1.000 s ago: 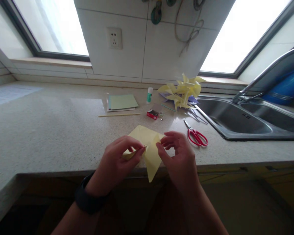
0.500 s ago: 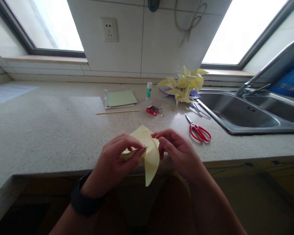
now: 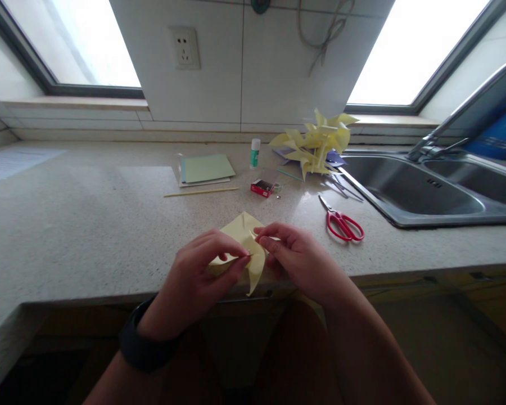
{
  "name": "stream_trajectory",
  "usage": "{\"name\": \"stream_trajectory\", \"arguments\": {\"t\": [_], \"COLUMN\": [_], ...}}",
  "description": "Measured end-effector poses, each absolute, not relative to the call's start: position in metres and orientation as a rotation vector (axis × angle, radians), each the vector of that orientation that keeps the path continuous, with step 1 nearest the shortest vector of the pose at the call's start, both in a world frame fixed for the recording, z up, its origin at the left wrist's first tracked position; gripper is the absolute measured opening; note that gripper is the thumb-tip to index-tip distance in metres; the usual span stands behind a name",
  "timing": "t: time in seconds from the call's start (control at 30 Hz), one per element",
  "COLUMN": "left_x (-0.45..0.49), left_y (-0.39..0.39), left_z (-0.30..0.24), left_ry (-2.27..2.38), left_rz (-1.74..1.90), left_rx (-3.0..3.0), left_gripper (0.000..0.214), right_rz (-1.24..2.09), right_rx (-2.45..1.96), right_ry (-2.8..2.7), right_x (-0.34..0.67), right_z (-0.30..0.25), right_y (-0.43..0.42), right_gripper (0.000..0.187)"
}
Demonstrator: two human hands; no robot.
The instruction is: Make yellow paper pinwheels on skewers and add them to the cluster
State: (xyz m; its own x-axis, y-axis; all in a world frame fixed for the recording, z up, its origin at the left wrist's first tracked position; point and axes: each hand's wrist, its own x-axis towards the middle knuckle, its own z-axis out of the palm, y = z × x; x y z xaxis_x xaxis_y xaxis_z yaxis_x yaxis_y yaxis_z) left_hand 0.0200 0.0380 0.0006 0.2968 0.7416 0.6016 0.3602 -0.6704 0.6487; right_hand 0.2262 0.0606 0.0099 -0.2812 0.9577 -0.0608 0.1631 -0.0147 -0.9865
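A pale yellow paper pinwheel (image 3: 237,229), partly folded, is held between my hands above the counter's front edge. My left hand (image 3: 208,267) pinches a folded part of it near the middle between thumb and forefinger. From the right side, my right hand (image 3: 293,250) pinches the paper with thumb and forefinger close together. One curved blade hangs down between the hands over the counter edge. Fingers hide part of the paper's centre.
Red-handled scissors (image 3: 343,225) lie to the right, near the metal sink (image 3: 425,188). Behind are a small red box (image 3: 262,188), a glue stick (image 3: 255,153), a wooden stick (image 3: 201,192), paper sheets (image 3: 208,169) and finished yellow pinwheels (image 3: 320,140).
My right hand has moved slightly left, its thumb and forefinger closing on the paper. The hanging blade looks shorter and more bent. My left hand keeps its pinch.
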Motion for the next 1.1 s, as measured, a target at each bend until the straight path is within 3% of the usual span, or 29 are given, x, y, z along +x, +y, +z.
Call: {"name": "stream_trajectory", "arguments": {"t": [0.53, 0.7, 0.87, 1.1], "left_x": [0.019, 0.021, 0.021, 0.022], "left_y": [0.038, 0.038, 0.039, 0.041], "left_z": [0.0, 0.001, 0.001, 0.001], "left_ry": [0.978, 0.984, 1.001, 0.93], "left_rz": [1.324, 1.328, 1.316, 1.325], "left_rx": [2.168, 2.167, 2.191, 2.257], "left_gripper": [0.008, 0.009, 0.007, 0.01], "right_rz": [1.252, 1.268, 1.238, 0.993], "right_rx": [-1.277, -1.179, -1.116, -1.016], "right_ry": [-1.584, -1.577, -1.524, -1.582], "right_x": [0.229, 0.23, 0.228, 0.227], "right_z": [0.008, 0.006, 0.0, -0.003], "right_y": [0.061, 0.059, 0.058, 0.053], "right_gripper": [0.025, 0.015, 0.017, 0.016]}}
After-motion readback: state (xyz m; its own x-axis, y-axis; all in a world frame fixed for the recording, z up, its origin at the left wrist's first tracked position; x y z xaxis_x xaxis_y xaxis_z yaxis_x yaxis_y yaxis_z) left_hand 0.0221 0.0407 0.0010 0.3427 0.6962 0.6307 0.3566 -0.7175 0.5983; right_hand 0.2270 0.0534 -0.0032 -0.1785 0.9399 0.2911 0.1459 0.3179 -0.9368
